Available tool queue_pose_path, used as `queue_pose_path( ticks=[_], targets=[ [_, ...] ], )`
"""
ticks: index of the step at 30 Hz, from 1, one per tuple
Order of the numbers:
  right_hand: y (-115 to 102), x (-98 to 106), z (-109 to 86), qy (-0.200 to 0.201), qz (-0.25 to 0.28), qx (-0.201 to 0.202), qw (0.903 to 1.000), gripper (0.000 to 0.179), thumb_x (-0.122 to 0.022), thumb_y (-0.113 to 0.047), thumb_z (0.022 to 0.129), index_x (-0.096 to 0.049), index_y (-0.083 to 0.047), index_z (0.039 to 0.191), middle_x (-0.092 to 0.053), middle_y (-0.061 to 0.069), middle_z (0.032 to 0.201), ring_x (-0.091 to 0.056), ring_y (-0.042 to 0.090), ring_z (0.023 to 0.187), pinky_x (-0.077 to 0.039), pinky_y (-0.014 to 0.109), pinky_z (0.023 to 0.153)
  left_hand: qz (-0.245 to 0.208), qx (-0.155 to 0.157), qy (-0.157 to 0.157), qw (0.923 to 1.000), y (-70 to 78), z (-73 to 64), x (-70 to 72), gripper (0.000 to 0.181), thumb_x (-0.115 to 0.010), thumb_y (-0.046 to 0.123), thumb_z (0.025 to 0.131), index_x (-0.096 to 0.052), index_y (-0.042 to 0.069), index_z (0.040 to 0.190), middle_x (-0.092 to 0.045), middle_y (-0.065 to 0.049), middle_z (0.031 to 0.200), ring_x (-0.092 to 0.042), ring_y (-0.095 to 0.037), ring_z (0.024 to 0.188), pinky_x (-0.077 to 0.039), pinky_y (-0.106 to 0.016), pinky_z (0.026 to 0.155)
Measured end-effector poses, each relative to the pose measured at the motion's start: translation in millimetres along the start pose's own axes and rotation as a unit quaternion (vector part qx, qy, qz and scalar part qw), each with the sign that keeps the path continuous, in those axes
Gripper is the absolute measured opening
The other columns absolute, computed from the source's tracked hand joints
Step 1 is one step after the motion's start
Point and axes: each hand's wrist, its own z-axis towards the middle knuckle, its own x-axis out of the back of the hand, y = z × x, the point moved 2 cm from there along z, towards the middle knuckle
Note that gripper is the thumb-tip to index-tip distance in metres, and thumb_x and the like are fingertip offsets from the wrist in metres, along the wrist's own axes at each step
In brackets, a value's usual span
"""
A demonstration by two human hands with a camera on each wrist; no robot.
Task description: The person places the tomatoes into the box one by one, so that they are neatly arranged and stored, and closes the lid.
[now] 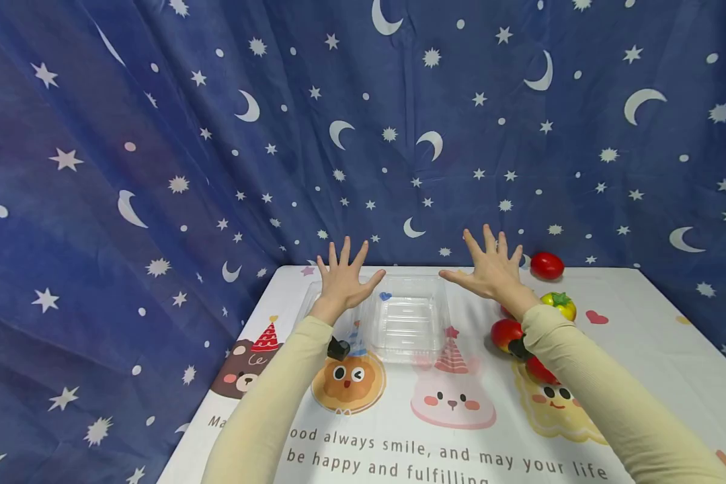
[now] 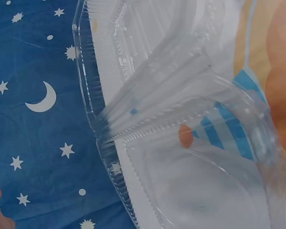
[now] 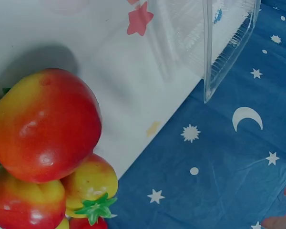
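Both hands are held up over the far part of the table with fingers spread and nothing in them. The left hand is above the left part of a clear plastic clamshell box, which lies with its lid folded out to the left. In the left wrist view the box's ridged clear wall fills much of the picture. My right hand is beside a group of toy fruits. Among them are a red tomato-like one, a yellow one with a green leafy top and a large red-yellow one.
A smooth red oval fruit lies near the table's back edge. Another red one is partly hidden by the right sleeve. The white tablecloth has printed cartoons and words. A blue star-and-moon curtain hangs behind and at the left.
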Motion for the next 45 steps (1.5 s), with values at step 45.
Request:
queue_pose_path(
  ticks=[45],
  targets=[
    [15, -20, -4.7, -0.034, -0.026, -0.017, 0.9989, 0.105, -0.051, -0.076, 0.082, -0.016, -0.012, 0.158, 0.0, 0.03, 0.16, -0.002, 0.058, 0.141, 0.005, 0.077, 0.107, -0.157, 0.159, -0.028, 0.9743, -120.2, -53.2, -42.4, 0.076, -0.033, 0.061, 0.099, -0.022, 0.015, 0.158, -0.015, -0.028, 0.159, -0.017, -0.055, 0.141, -0.023, -0.071, 0.109]
  ],
)
